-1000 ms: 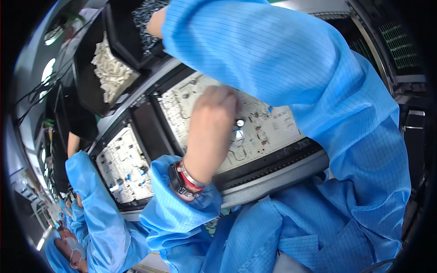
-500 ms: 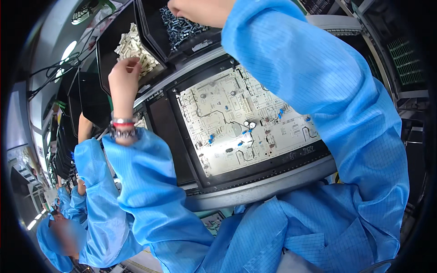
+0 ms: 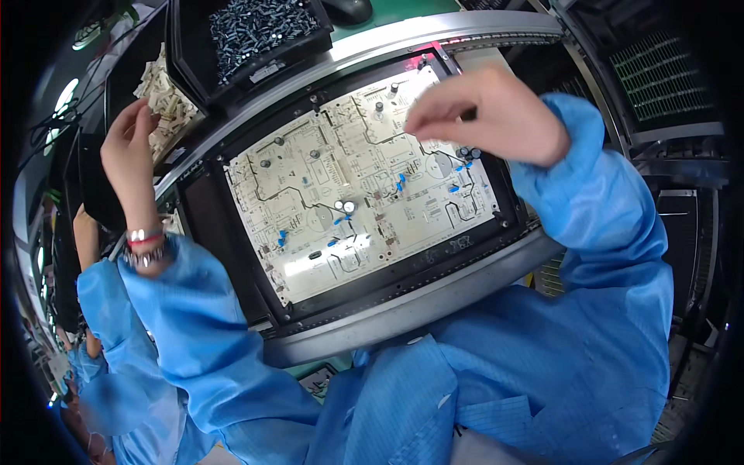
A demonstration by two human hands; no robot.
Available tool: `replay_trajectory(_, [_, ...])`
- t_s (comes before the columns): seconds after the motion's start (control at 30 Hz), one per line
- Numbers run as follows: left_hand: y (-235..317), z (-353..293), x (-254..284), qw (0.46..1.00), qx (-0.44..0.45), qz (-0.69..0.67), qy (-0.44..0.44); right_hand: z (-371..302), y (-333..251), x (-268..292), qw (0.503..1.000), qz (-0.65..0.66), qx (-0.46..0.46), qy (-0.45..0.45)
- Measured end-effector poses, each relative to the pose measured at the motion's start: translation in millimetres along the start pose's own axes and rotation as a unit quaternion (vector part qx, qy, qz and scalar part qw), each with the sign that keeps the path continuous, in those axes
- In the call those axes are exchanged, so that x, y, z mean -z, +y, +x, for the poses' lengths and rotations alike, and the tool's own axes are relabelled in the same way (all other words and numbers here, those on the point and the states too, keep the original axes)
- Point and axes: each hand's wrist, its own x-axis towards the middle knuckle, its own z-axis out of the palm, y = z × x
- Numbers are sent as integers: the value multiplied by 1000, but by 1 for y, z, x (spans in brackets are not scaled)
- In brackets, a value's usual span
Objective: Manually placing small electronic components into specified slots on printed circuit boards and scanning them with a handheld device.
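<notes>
Above the framed circuit board (image 3: 364, 184), my right hand (image 3: 484, 116) curls its fingers, my left hand (image 3: 128, 143) likewise beside the pale parts (image 3: 172, 116); whether either grips anything, I can't tell. Reaching too low could tilt the capacitors (image 3: 471, 154).

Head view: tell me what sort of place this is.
Probably an electronics assembly line: a circuit board in a black frame, small cylindrical components heaped in a black bin, and a co-worker's blue sleeve alongside.
</notes>
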Motion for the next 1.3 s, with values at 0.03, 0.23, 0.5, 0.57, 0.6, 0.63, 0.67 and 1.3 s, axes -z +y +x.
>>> replay_trajectory(0.03, [19,-10,-6,999,-5,-44,-2,-11,1,-2,1000,-3,-7,3])
replay_trajectory(0.23, [95,-83,-18,926,16,-365,-92,-45,1,-37,1000,17,-8,-1])
replay_trajectory(0.5, [113,-126,-46,817,169,-533,-144,-59,12,-54,997,-61,51,23])
replay_trajectory(0.57, [105,-129,-48,820,188,-523,-138,-57,16,-57,983,-112,136,45])
replay_trajectory(0.6, [106,-130,-49,820,189,-522,-138,-55,15,-56,983,-111,136,45])
replay_trajectory(0.63, [108,-132,-52,835,200,-495,-134,-54,15,-55,985,-107,131,41])
replay_trajectory(0.67, [109,-134,-54,848,210,-468,-131,-53,16,-54,986,-104,127,37])
replay_trajectory(1.3, [130,-140,-55,862,195,-435,-172,-57,10,-59,979,-149,117,72])
